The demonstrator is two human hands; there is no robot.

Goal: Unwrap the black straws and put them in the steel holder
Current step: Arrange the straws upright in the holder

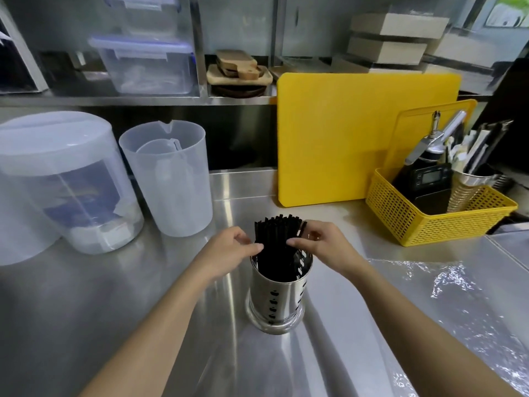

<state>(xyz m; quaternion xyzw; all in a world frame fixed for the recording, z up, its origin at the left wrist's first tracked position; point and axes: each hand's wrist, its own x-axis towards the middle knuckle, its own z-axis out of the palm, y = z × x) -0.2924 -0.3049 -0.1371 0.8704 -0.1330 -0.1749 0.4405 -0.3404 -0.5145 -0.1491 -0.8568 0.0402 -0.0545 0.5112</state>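
Left fingers (252,245): pressed against the left flank of the black straws (276,247), thumb and fingertips pinched on the bundle just above the holder's rim.
Right fingers (297,241): curled onto the right flank of the same bundle, gripping it from the opposite side.
Left hand (226,253): held at the upper left of the steel holder (276,299), the bare forearm reaching in from the lower left.
Right hand (326,247): held at the upper right of the holder, the bare forearm reaching in from the lower right.
Black straws: stood upright inside the holder as one bundle, the upper ends fanned out above its rim; no wrapper is seen on them.
Steel holder: a perforated cylinder stood upright on the steel counter (114,296), between the two forearms.
Clear plastic film (458,285): laid crumpled on the counter, right of the holder.
Translucent jug (169,179): placed behind the holder, to its left.
Lidded container (63,181): set farther left of the holder, beside the jug.
Yellow cutting board (343,133): propped upright behind the holder, to its right.
Yellow basket (435,216): placed right of the holder, in front of the board.
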